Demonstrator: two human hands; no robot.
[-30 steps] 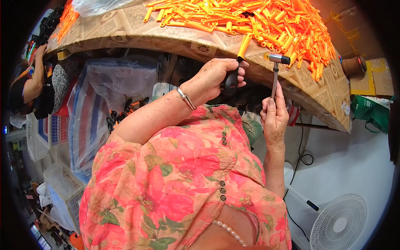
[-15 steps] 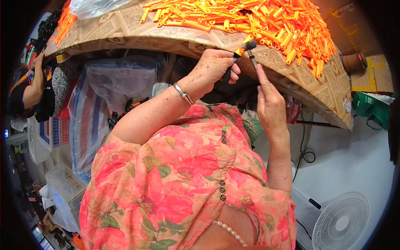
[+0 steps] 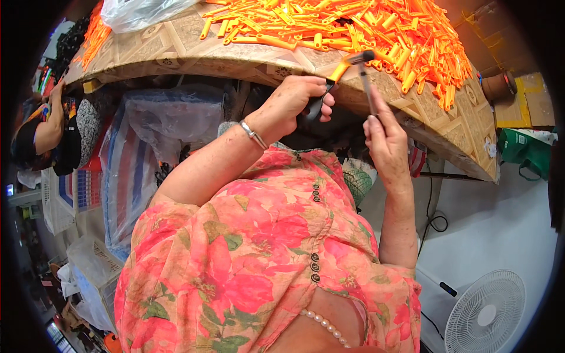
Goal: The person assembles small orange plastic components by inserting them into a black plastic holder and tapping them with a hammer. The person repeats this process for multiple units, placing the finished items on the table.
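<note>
- Patterned table (image 3: 176, 47): one heap of orange plastic pieces (image 3: 376, 26), too many to count.
- Left hand (image 3: 294, 103), below table edge: closed on one orange-and-black handle (image 3: 329, 82).
- Right hand (image 3: 385, 138): pinches one thin metal rod (image 3: 366, 79), touching handle's top.

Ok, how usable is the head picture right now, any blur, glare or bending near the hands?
Head view: light is even with no glare. Both hands are sharp; the left hand grips an orange-and-black piece, the right hand a thin grey rod. Fisheye bends the table edge into an arc, and the corners go black.
</note>
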